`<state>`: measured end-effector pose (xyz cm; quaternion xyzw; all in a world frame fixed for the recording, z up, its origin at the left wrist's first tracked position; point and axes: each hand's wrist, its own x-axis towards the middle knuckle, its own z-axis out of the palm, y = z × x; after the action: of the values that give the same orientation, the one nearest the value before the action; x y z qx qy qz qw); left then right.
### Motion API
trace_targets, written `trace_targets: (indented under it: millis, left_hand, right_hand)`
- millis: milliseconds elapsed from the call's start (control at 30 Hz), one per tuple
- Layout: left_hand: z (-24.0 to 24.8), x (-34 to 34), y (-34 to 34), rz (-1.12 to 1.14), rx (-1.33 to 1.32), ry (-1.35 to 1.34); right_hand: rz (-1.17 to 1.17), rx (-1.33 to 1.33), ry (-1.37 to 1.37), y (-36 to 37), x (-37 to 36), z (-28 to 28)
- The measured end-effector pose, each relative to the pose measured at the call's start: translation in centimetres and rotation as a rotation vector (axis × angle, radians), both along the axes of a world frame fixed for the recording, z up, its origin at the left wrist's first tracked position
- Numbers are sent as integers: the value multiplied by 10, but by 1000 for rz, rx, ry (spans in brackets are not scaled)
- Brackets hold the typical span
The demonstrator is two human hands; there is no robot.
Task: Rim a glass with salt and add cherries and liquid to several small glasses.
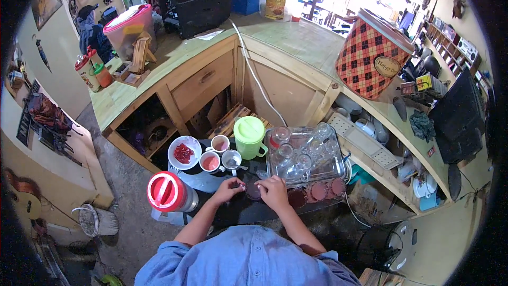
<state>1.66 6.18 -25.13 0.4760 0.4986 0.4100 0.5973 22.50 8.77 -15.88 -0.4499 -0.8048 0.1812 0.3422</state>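
Over the dark table, my left hand (229, 190) has its fingers pinched together at the left side of a dark round container (253, 191). On the other side of that container is my right hand (274, 194), its fingers also closed. Whatever small thing is between the fingertips is too small to name. Right of it stand several cups of dark red and pinkish contents (318, 191). A lime green lidded pitcher (250, 137) is behind my hands. To its left are white mugs (210, 162) and a white bowl (184, 153) of red pieces.
A red-lidded jug (172, 193) stands left of my left forearm. Upturned clear glasses fill a metal tray (275, 171) at the right. A wooden counter (286, 37) bends round the table, with a white cable (257, 77) hanging over it. A wicker basket (98, 221) sits on the floor.
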Motion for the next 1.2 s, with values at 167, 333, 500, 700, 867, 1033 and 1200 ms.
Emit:
trace_targets:
  millis: [167,333,500,700,867,1033,1200]
  left_hand:
    - [3,-2,1,-24,-2,26]
    - [9,-5,5,-75,32,27]
    - [4,-6,6,-72,-17,-5]
    - [-8,-9,8,-88,-34,-28]
    - [-6,-10,9,-111,1,-25]
    - [-1,-9,12,-129,1,-58]
    - [-8,-12,13,-126,2,-66]
  right_hand:
    - [9,-67,24,1,-2,-1]
    - [22,-183,16,1,-3,-1]
    - [-68,-144,-131,-6,-4,7]
    - [-248,-91,-55,-16,-14,6]
    - [-314,-160,-58,-21,-24,15]
    - [-308,-168,-138,-25,-27,0]
    - [-383,-82,-129,-30,-34,4]
